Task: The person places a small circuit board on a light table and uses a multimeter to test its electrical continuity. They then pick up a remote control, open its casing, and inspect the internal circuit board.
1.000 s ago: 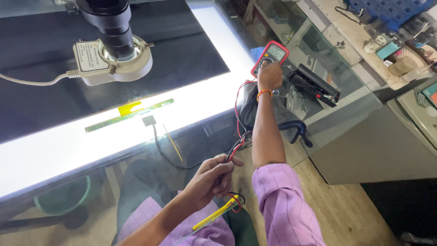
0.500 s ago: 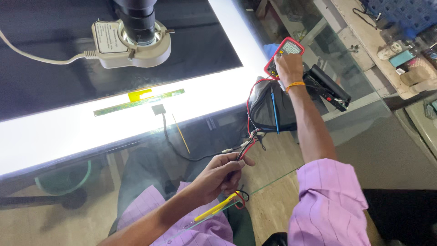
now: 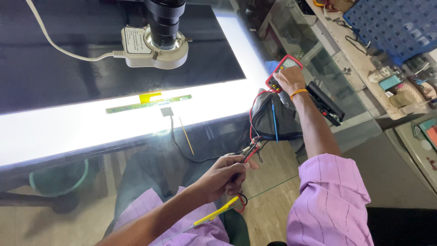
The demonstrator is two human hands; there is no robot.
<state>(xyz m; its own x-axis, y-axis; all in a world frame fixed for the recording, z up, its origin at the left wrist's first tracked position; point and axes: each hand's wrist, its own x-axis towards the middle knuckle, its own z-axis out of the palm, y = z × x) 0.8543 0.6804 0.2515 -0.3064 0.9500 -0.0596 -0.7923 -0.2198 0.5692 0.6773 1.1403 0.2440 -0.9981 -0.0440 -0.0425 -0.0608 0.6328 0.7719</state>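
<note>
Fingers of the left hand [image 3: 223,176] close around red and black probe leads [image 3: 248,150], with a yellow tool [image 3: 214,214] just below it. Farther off, the right hand [image 3: 287,79] grips a red multimeter [image 3: 281,69], leads trailing between both hands.

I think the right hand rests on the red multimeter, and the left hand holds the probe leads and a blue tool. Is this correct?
Not quite. In the head view the tool in the left hand is yellow, not blue. The rest holds: the right hand rests on the red multimeter, and the left hand grips the red and black probe leads.
</note>
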